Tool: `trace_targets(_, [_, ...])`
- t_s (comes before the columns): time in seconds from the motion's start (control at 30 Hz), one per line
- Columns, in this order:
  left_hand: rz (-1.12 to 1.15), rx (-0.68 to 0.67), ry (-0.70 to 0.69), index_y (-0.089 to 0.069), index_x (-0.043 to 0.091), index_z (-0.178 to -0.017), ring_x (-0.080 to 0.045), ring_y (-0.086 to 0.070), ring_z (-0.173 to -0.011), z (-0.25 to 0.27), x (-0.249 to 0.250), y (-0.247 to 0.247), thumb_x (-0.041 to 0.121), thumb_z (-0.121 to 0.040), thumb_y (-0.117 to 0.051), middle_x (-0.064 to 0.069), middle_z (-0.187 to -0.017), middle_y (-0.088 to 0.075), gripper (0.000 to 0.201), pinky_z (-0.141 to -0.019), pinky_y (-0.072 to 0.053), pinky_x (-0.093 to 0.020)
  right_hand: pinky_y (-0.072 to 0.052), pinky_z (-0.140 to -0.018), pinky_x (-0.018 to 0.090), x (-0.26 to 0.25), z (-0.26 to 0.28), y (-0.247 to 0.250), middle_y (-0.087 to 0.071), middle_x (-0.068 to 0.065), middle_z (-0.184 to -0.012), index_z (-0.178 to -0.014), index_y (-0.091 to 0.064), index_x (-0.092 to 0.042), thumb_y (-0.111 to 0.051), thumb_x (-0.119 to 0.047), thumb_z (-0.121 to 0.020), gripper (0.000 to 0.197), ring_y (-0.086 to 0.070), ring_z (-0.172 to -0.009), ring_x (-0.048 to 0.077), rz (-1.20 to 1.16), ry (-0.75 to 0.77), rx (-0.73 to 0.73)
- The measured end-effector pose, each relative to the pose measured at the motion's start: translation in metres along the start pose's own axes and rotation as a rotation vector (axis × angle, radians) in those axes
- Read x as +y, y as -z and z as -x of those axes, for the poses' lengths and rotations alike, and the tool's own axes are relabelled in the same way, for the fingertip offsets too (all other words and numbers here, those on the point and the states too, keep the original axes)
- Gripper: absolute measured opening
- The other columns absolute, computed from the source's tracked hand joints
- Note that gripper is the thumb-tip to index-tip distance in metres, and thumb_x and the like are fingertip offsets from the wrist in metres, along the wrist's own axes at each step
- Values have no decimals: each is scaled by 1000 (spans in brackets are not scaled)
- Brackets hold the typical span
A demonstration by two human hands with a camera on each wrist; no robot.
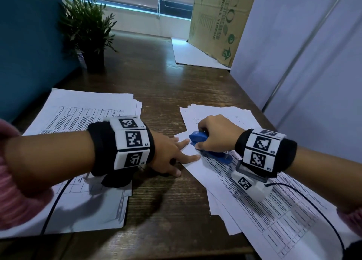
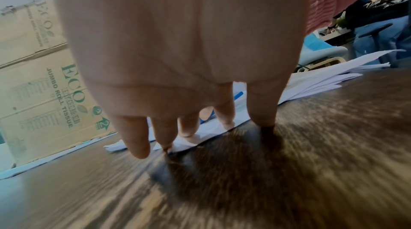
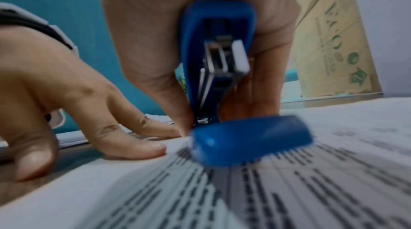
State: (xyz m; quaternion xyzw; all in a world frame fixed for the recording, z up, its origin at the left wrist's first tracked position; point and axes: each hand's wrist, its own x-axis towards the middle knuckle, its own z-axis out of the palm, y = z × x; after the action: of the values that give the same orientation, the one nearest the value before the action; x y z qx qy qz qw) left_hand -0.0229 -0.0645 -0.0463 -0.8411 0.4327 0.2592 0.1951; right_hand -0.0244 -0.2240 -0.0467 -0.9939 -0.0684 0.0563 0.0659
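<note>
A blue stapler (image 1: 207, 145) sits at the corner of a printed sheet set (image 1: 254, 191) on the right side of the desk. My right hand (image 1: 215, 134) grips the stapler's top arm from above; in the right wrist view the stapler (image 3: 218, 67) is seen end on, its rear (image 3: 251, 139) resting on the paper. My left hand (image 1: 172, 154) lies with spread straight fingers, the fingertips (image 2: 186, 134) pressing the sheet's corner next to the stapler, the thumb on the wood. The left hand (image 3: 77, 109) also shows in the right wrist view.
A second stack of printed sheets (image 1: 82, 126) lies at the left under my left forearm. A potted plant (image 1: 88, 30) stands at the back left. A cardboard box (image 1: 219, 21) leans at the back right beside a white partition (image 1: 305, 54). Bare wooden desk (image 1: 160, 87) lies between.
</note>
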Motion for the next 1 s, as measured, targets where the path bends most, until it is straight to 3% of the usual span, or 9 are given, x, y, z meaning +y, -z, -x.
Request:
trace_targets(0.2, [21,14,-3,7,52,-144,-24,8,-146,-1,-1,-5,45,-99,-31,-5,-156,20,58,-117,-17,-46,-38,-63,28,-3,3,0,-57,1,-77,-82,-54,-16,-61,-29,-81,16,-51,-73,20,101,119,29])
trace_targets(0.4, [3,-9,25,7,54,-142,-31,14,-144,-2,1,-3,48,-98,-30,-1,-157,19,58,-116,-11,-52,-34,-56,26,0,-3,1,-53,-1,-73,-78,-52,-17,-64,-32,-80,19,-49,-67,16,111,120,-19])
trace_targets(0.53, [-14,-5,-10,6,53,-143,-26,12,-145,1,-2,-4,45,-99,-32,-2,-157,19,59,-117,-14,-49,-32,-53,22,4,-7,3,-50,-5,-68,-75,-53,-17,-69,-37,-78,25,-42,-60,5,52,104,-61])
trace_targets(0.63, [-8,-24,-50,8,53,-142,-24,10,-146,8,-4,-8,43,-99,-34,-3,-156,22,61,-118,-13,-47,-33,-54,22,4,-4,4,-48,-10,-68,-69,-51,-21,-70,-41,-77,28,-42,-62,3,21,118,-94])
trace_targets(0.77, [-11,-23,-73,10,55,-140,-25,11,-145,13,-5,-14,43,-99,-33,-4,-155,24,61,-117,-13,-48,-35,-55,23,1,-4,7,-50,-10,-67,-78,-58,-16,-72,-39,-76,26,-45,-62,4,-8,121,-137])
trace_targets(1.0, [-23,-19,-81,11,55,-140,-25,11,-145,11,-6,-15,42,-99,-33,-4,-155,24,61,-117,-15,-46,-31,-54,22,-1,-1,5,-43,-15,-65,-77,-54,-20,-71,-36,-77,23,-40,-60,1,56,179,-89])
